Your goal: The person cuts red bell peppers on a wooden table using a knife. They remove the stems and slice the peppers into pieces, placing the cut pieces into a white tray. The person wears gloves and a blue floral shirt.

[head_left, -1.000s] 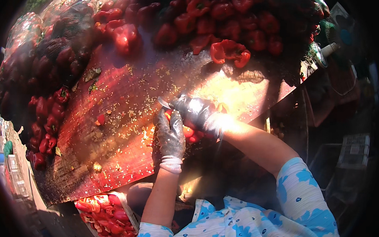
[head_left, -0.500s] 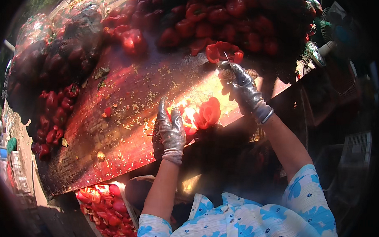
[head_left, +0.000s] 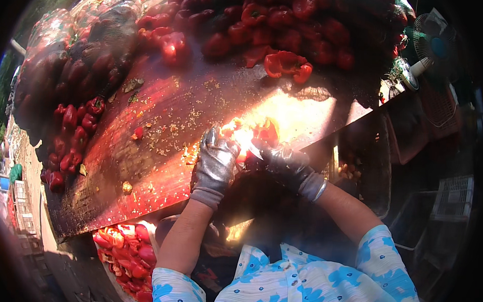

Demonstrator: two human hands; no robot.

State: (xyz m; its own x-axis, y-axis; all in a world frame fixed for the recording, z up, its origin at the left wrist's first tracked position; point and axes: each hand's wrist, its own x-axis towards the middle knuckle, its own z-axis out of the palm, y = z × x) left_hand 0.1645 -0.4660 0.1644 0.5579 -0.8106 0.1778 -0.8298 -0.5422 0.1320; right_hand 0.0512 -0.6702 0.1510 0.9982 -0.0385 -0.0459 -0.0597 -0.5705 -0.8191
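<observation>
Red-stained table, strewn with seeds, in patchy sunlight; standing fan at 2 o'clock, slatted crate just past 3. Heaped red peppers at 12, netted sacks at 10, cut peppers between 7 and 8. At centre, pepper pieces, partly hidden by glare. Right hand: fingers closed round a knife. Left hand: fingers bent beside the pieces, grip impossible to tell.

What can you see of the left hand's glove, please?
The left hand wears this shiny, coated-looking glove, silvery grey with darker patches and a duller grey cuff. It points away from the body over the near edge of the reddish tabletop, fingers bent beside glare-washed red pepper; contact is unclear.
</observation>
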